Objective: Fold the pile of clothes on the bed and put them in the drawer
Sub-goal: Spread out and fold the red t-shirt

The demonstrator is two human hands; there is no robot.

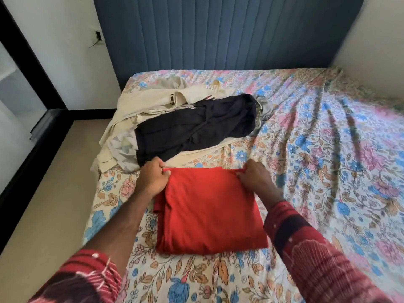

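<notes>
A red garment (207, 211) lies folded into a rough square on the floral bedsheet (328, 149), near the bed's front. My left hand (153, 178) pinches its far left corner. My right hand (255, 178) pinches its far right corner. Behind it sits the pile of unfolded clothes: a dark navy garment (196, 127) on top of cream-coloured ones (148, 99) and a grey-patterned piece (122, 147). No drawer is in view.
A blue padded headboard (218, 33) stands at the back. The bed's left edge drops to a beige floor (43, 193). A black-framed glass door (19, 88) lines the left wall. The right half of the sheet is rumpled.
</notes>
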